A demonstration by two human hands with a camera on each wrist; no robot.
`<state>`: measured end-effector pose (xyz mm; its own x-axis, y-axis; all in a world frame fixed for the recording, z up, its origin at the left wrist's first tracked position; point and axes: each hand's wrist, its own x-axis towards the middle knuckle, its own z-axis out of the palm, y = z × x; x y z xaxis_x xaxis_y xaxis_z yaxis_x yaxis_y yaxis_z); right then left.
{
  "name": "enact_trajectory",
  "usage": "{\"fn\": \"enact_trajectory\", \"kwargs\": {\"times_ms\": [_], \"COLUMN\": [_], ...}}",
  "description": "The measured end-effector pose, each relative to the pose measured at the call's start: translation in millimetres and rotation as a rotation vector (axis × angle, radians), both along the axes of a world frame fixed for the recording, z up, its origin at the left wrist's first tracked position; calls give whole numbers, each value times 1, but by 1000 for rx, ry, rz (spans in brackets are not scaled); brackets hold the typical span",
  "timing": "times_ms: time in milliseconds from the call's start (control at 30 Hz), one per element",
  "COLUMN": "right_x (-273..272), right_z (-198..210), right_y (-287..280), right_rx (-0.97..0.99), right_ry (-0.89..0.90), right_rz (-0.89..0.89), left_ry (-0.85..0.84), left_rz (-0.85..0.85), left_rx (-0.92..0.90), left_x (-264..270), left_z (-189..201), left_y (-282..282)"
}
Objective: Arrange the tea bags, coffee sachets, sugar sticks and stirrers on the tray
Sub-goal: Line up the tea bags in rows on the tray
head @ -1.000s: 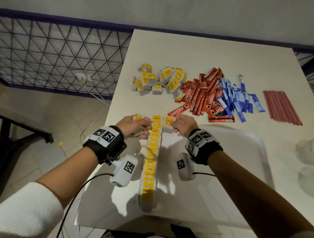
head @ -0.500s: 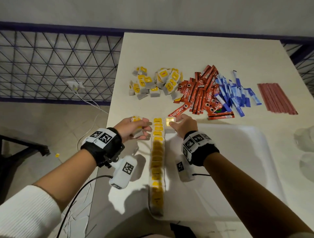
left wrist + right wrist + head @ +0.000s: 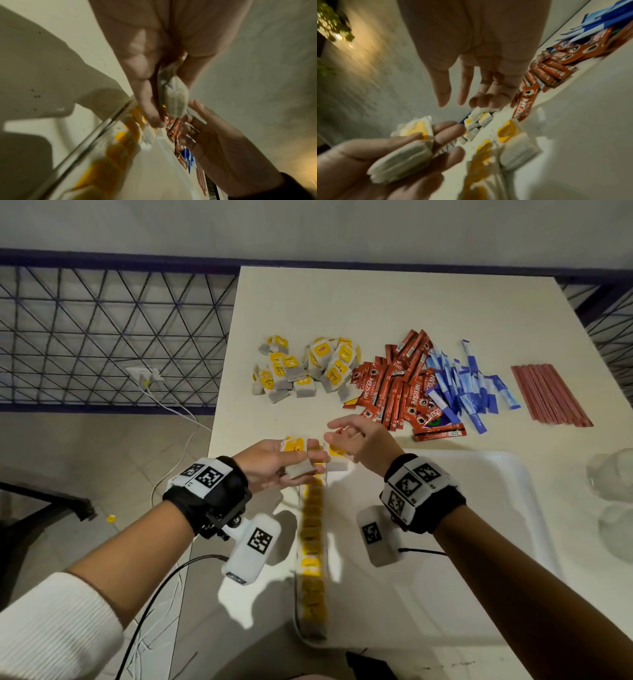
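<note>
My left hand (image 3: 291, 457) hovers over the tray's (image 3: 479, 508) far left corner and grips a few tea bags (image 3: 298, 469) between thumb and fingers; the right wrist view shows the bundle (image 3: 402, 161) in its palm. A long row of yellow-tagged tea bags (image 3: 311, 542) runs down the tray's left side. One tea bag (image 3: 337, 457) lies beside the row's far end. Just above it my right hand (image 3: 346, 433) floats with relaxed fingers (image 3: 462, 93) and holds nothing. Beyond the tray lie a tea bag pile (image 3: 308, 368), red coffee sachets (image 3: 394, 385), blue sugar sticks (image 3: 462, 385) and red stirrers (image 3: 548, 395).
The white table (image 3: 376, 302) ends just left of the tray, with floor, cables and a metal grid railing (image 3: 102, 337) past that edge. Clear glassware (image 3: 613, 474) stands at the right, close to the tray's right rim.
My right hand has let go of the tea bag beside the row's far end and lifted away, fingers spread. My left hand has turned palm-up, still holding its tea bags.
</note>
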<state>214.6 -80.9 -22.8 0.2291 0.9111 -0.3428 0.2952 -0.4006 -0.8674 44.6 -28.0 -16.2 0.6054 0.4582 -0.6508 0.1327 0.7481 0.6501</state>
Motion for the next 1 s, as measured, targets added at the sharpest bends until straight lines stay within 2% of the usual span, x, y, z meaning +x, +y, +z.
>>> {"fn": "enact_trajectory", "kwargs": {"times_ms": [133, 300, 400, 633, 867, 1000], "right_x": [-2, 3, 8, 25, 30, 32], "right_z": [14, 16, 16, 3, 1, 0], "right_y": [-5, -11, -13, -18, -25, -22], "right_rx": [45, 11, 19, -14, -17, -29], "right_ry": [57, 102, 144, 165, 257, 250], "right_rz": [119, 168, 130, 16, 14, 30], "left_ry": [2, 57, 118, 181, 248, 318], "left_rz": [-93, -51, -58, -71, -28, -89], "left_rx": [61, 157, 220, 239, 332, 359], "left_x": [8, 20, 26, 38, 39, 36], "left_z": [7, 10, 10, 13, 11, 7], "left_y": [-7, -14, -18, -30, -33, -31]}}
